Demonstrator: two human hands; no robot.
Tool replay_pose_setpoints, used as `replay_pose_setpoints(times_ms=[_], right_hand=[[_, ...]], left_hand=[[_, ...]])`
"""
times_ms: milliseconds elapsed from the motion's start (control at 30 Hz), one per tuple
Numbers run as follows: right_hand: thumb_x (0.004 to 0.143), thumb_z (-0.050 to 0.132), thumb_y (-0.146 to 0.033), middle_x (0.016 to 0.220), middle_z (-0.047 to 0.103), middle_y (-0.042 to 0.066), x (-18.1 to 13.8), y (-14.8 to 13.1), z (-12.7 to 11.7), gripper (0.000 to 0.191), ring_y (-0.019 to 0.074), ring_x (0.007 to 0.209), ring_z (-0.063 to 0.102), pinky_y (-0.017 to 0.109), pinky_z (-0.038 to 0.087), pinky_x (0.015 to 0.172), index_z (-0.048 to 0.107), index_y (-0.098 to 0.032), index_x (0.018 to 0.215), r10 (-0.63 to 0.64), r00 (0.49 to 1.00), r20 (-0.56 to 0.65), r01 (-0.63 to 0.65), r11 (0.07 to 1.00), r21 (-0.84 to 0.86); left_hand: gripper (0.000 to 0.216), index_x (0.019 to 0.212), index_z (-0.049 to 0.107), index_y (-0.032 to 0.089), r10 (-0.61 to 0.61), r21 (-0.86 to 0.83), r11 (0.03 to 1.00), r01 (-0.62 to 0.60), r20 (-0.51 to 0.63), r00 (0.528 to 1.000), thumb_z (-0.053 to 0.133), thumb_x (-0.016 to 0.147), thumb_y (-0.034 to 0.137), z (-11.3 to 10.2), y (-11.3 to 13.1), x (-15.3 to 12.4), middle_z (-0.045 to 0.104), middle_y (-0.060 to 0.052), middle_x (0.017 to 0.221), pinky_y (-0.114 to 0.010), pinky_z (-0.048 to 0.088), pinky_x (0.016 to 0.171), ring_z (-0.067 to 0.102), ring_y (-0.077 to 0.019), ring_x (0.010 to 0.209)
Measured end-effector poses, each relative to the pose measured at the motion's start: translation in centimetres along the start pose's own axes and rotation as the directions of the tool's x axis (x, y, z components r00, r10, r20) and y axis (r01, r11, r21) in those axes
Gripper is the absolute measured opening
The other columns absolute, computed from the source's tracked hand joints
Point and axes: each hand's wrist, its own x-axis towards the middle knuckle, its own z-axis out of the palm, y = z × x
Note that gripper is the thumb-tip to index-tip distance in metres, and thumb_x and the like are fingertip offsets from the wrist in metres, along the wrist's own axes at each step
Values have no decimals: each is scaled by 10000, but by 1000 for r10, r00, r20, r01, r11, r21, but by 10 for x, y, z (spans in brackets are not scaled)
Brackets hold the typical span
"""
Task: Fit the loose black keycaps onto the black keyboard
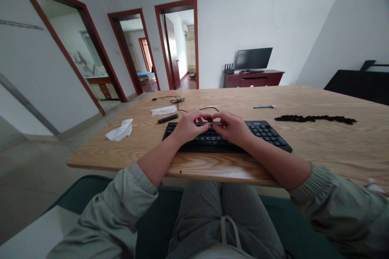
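A black keyboard [267,133] lies on the wooden table [319,145] in front of me. My left hand [190,124] and my right hand [232,126] hover over its top edge, fingertips pinched together. Between them sits a small black piece [209,119], likely a keycap, held by both hands. A row of loose black keycaps [314,119] lies to the right of the keyboard. My forearms rest over the table's near edge.
Left of the keyboard lie a crumpled white tissue [120,130], a folded white cloth [164,110], a short black bar [167,119] and a tangled black cable [178,100]. A small blue tool [263,107] lies farther back. Doorways and a monitor on a cabinet stand behind.
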Motion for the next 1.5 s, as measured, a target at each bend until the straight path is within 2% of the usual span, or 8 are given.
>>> replay_pose_setpoints(times_ms=[133,267,500,667,800,933,1133,1500], right_hand=[[890,565,-260,820,675,28,0,0,-1,186,104,600,554,236,440,600,677,-195,1024,19,999,32,-20,999,31],[909,540,-281,888,694,50,0,0,-1,225,137,715,610,258,467,671,694,-202,1053,17,996,84,-20,999,34],[915,531,-272,965,719,44,3,1,12,215,169,868,649,287,481,784,708,-220,1025,-11,979,204,-6,996,84],[881,563,-357,905,703,55,5,10,4,261,145,663,590,286,460,650,688,-196,1042,109,976,190,-118,992,36],[856,548,-300,839,684,40,5,26,-11,261,120,569,516,277,417,591,683,-179,1044,218,968,126,-226,973,49],[830,558,-278,821,675,32,4,34,-18,257,112,553,488,274,395,582,683,-180,1031,239,961,142,-250,966,66],[829,546,-283,803,666,38,5,30,-19,250,114,559,481,269,383,574,686,-172,1004,213,962,170,-226,972,63],[837,530,-282,780,657,42,5,28,-25,225,122,561,478,276,382,564,685,-171,955,202,968,152,-210,977,42]], left_hand=[[286,1086,708,184,25,13,1000,-26,30,999,665,804,209,-6,-1,0,707,-23,887,-213,467,656,584,-94,713],[282,1089,714,198,-23,11,1000,22,146,989,662,821,270,-15,-7,1,712,-18,868,-220,458,645,600,-110,732],[174,911,737,168,-124,53,992,112,340,932,667,807,289,-32,-9,6,743,-34,925,-262,494,773,662,-156,837],[172,908,741,197,-115,336,941,-29,402,908,654,829,321,-44,-25,0,740,-22,908,-277,476,789,654,-168,847],[159,922,749,220,-184,451,891,-50,460,868,649,841,314,-54,-40,-11,746,-7,980,-277,475,844,658,-170,908],[192,999,740,225,-156,430,900,-73,474,866,615,869,289,-59,-42,-21,736,5,1068,-267,473,900,655,-156,967],[165,956,742,215,-90,404,911,-87,399,913,620,863,277,-53,-44,-23,743,-12,1019,-309,489,911,653,-171,948],[199,1000,739,225,-38,390,907,-158,449,892,580,883,251,-54,-44,-24,739,-21,1048,-320,495,883,634,-173,942]])
